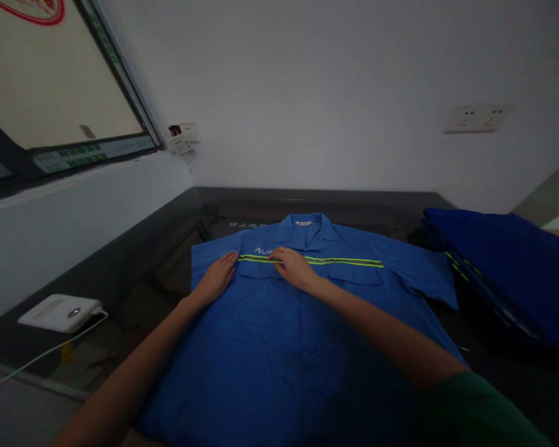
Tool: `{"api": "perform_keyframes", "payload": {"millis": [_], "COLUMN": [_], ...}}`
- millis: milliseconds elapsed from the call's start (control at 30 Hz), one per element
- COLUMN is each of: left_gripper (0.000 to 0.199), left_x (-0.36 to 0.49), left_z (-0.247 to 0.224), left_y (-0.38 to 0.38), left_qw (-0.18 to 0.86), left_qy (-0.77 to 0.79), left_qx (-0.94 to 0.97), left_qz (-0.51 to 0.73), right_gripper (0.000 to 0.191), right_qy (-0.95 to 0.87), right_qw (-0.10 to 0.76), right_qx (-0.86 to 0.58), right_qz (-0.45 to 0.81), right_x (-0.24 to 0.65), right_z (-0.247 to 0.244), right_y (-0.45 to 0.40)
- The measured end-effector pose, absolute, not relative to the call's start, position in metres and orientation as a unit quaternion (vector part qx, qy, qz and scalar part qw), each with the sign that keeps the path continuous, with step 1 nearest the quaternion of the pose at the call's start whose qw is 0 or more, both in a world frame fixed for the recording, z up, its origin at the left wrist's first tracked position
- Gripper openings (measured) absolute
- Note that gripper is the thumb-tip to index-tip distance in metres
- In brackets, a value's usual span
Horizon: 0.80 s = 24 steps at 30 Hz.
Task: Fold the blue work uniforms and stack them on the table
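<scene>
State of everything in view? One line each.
Blue shirt: spread front up, collar open.
Left hand: flattened on the shirt.
Right hand: on the chest stripes.
Blue cloth pile, right: folded.
White device: lying flat, cable attached.
Right wall sockets: nothing plugged in.
Window: open or shut, can't tell.

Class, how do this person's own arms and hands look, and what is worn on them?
The left hand and right hand are bare, as are both forearms. A plain dark green sleeve shows on the right arm; none shows on the left.
</scene>
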<state>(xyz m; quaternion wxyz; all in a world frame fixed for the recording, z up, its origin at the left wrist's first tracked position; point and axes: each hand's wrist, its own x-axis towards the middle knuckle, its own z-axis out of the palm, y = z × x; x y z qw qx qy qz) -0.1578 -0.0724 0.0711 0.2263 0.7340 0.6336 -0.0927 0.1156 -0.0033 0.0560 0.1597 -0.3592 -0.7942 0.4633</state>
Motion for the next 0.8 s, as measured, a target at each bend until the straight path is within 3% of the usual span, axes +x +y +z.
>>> {"api": "perform_keyframes", "payload": {"millis": [267,433,500,600,800], "left_gripper": [0.055,0.058,0.061,0.061,0.059], "left_x": [-0.159,-0.164,-0.168,-0.168,-0.148], "left_z": [0.068,0.071,0.069,0.058,0.025], "left_y": [-0.079,-0.067,-0.054,-0.034,-0.024], "left_qw": [0.236,0.290,0.309,0.255,0.219], "left_qy": [0.607,0.625,0.661,0.708,0.684], "left_qx": [0.733,0.702,0.674,0.657,0.681], "left_qz": [-0.195,-0.176,-0.115,-0.041,-0.140], "right_gripper": [0.025,0.024,0.027,0.031,0.048], "right_qy": [-0.771,-0.746,-0.731,-0.725,-0.755], "right_qw": [0.195,0.194,0.181,0.147,0.058], "right_qx": [-0.383,-0.459,-0.503,-0.555,-0.606], "right_qz": [0.470,0.442,0.425,0.381,0.246], "right_x": [0.207,0.292,0.323,0.355,0.397], "right_z": [0.070,0.075,0.072,0.060,0.022], "right_y": [-0.002,-0.015,-0.024,-0.033,-0.037]}}
